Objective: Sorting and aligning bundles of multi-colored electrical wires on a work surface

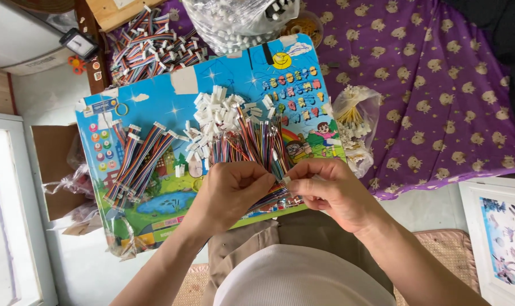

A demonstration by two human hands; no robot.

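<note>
Glossy printed board [155,107], on it matt white plastic connectors [215,110], smooth plastic-coated wires [257,141], beside it purple cloth [439,85], clear crinkled plastic bag [357,119]

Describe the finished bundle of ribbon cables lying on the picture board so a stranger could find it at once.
Start at the bright blue cartoon picture board resting on the person's lap. On its left part, away from both hands, lies the bundle of rainbow-striped flat cables, slanting from upper right to lower left. Unlike the loose wires fanned out above the hands, these are neatly aligned and carry white connectors at their upper ends.
</note>
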